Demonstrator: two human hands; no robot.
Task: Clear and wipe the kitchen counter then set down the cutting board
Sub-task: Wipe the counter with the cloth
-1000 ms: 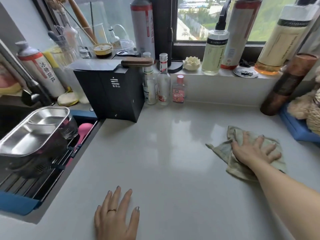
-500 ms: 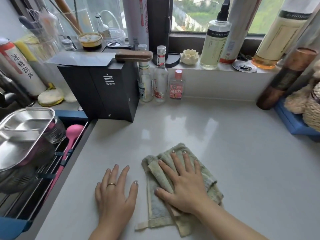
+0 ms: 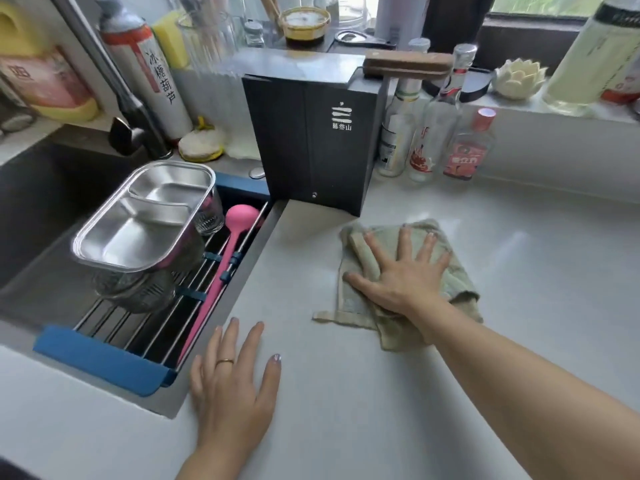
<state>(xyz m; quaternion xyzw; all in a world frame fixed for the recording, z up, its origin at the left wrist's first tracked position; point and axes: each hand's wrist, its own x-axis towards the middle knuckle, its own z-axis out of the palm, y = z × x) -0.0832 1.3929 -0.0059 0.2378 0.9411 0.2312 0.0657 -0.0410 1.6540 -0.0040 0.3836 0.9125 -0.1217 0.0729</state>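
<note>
Head view: mid-wipe; right hand [image 3: 408, 275] spread flat on cloth [image 3: 358, 261] at 1 o'clock, left hand [image 3: 232, 386] flat on counter [image 3: 526, 292]; cutting board not yet set

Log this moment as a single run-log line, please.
step: wiping counter | right hand: flat on green cloth, in front of black box | left hand: flat on counter beside sink

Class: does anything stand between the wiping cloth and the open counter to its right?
Nothing visible does. The right hand presses flat on the crumpled green cloth; the tall black box stands just behind it, off that path.
</note>
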